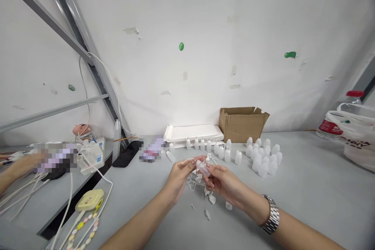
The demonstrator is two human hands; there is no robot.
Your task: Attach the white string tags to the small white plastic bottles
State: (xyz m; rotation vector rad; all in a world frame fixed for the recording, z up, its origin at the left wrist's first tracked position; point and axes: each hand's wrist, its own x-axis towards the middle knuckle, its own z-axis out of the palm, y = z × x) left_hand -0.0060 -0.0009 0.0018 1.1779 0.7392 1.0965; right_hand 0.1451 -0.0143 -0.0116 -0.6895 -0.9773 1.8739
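Observation:
A small translucent white plastic bottle is tilted between my two hands. My right hand, wearing a metal watch on its wrist, grips the bottle's body. At the bottle's top end, the fingers of my left hand are closed on it. Small white plastic caps and rings lie scattered under and around my hands, partly hidden by them. Behind them stands a row of similar small bottles fitted with narrow tops. To the right is a cluster of white bottles.
An open cardboard box and a stack of white trays stand against the wall. A plastic bag and a red-capped bottle are far right. Leftward lie a black phone, a yellow power bank, cables and another person's hand.

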